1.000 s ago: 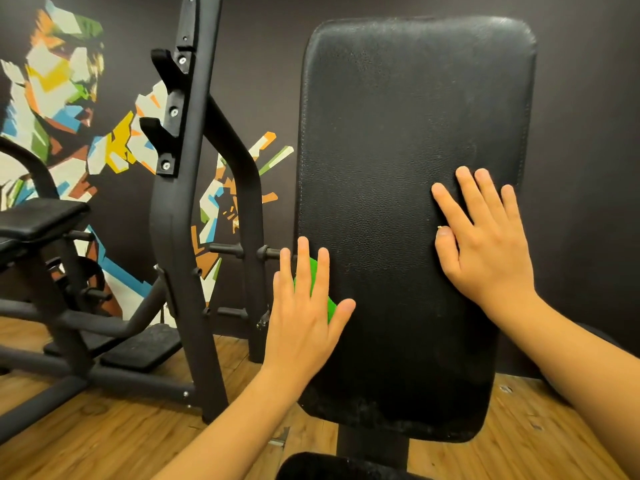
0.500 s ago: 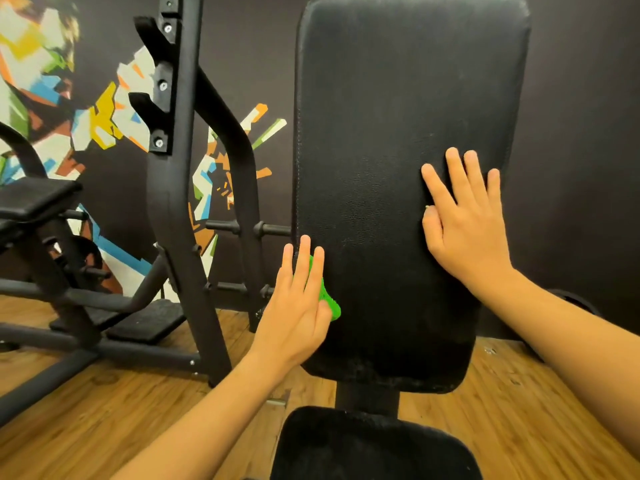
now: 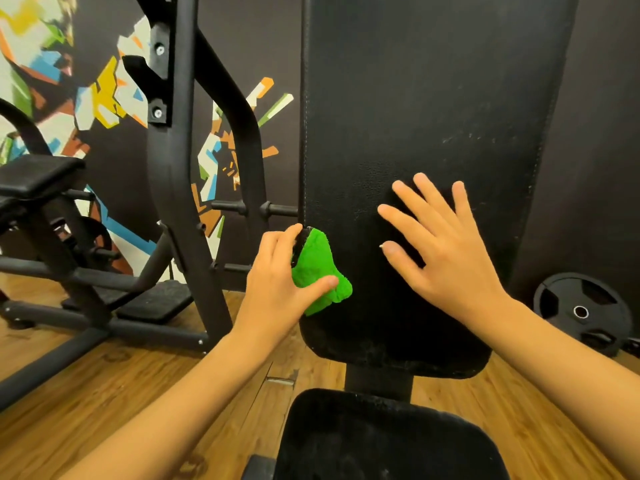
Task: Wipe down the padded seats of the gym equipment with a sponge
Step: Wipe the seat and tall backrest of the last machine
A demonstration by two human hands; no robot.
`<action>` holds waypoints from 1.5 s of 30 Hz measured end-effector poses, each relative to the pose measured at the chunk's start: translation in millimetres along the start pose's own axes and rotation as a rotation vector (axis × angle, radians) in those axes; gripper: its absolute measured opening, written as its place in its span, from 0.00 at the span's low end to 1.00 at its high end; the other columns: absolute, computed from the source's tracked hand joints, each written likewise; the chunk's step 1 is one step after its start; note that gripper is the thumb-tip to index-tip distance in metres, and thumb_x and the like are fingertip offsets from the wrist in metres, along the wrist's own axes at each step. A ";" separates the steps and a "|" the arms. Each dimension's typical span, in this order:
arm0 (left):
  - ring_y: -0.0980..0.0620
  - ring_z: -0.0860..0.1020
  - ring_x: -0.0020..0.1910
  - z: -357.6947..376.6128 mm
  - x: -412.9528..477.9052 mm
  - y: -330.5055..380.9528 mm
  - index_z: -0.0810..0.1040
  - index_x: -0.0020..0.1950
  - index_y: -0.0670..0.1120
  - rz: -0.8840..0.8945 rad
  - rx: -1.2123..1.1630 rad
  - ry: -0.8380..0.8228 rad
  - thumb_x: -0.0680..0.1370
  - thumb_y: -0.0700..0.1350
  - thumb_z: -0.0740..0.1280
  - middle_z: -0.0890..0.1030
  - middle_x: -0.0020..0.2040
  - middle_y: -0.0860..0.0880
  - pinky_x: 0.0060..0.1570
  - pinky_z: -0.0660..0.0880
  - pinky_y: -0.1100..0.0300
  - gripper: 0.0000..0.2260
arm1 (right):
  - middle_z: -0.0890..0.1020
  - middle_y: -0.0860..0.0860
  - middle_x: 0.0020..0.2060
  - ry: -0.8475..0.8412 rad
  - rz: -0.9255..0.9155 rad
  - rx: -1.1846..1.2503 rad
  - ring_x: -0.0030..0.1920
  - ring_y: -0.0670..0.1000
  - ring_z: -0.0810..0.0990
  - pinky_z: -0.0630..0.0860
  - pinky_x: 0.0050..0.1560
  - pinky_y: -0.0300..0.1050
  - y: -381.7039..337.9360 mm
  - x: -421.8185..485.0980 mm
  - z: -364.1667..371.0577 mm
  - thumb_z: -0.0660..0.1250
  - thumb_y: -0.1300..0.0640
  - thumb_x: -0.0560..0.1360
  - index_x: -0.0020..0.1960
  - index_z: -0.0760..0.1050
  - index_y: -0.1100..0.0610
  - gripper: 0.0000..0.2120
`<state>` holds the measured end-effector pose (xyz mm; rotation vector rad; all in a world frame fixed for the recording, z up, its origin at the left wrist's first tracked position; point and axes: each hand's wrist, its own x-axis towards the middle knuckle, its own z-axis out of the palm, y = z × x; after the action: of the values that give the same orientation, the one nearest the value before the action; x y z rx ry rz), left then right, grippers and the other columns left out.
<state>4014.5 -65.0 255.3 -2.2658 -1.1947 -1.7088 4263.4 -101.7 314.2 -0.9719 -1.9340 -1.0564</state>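
Against the lower left edge of the upright black back pad (image 3: 433,98), the left hand (image 3: 277,271) gripped a bright green sponge (image 3: 318,271), fingers curled round its far side at the pad's stitched border and the thumb laid across its front. The sponge was bunched and pressed on the pad's face, just above the bottom corner. The right hand (image 3: 440,247) was spread wide over the middle of the same pad, fingers straight and apart, holding nothing; whether the palm touched the leather or hovered just off it could not be told. Below the back pad sat the black seat pad (image 3: 381,441), its surface flecked with pale specks. To the left stood a black steel rack (image 3: 173,168) with a second padded bench (image 3: 38,174) beyond it, before a dark wall bearing a colourful mural (image 3: 104,91). A black weight plate (image 3: 581,310) leaned at the right, on the wooden floor (image 3: 104,393).
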 end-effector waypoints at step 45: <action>0.51 0.83 0.57 -468.4 322.9 312.1 0.73 0.71 0.53 -0.888 -0.486 0.067 0.67 0.35 0.81 0.83 0.61 0.51 0.53 0.79 0.58 0.36 | 0.80 0.51 0.53 -0.596 0.815 1.983 0.47 0.48 0.81 0.79 0.53 0.42 -72.5 506.9 -246.7 0.70 0.68 0.77 0.65 0.77 0.48 0.22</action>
<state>3859.5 -332.7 825.7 -1.9567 -2.1834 -2.5618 4024.8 -209.8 818.6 -0.5655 -1.5616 1.5738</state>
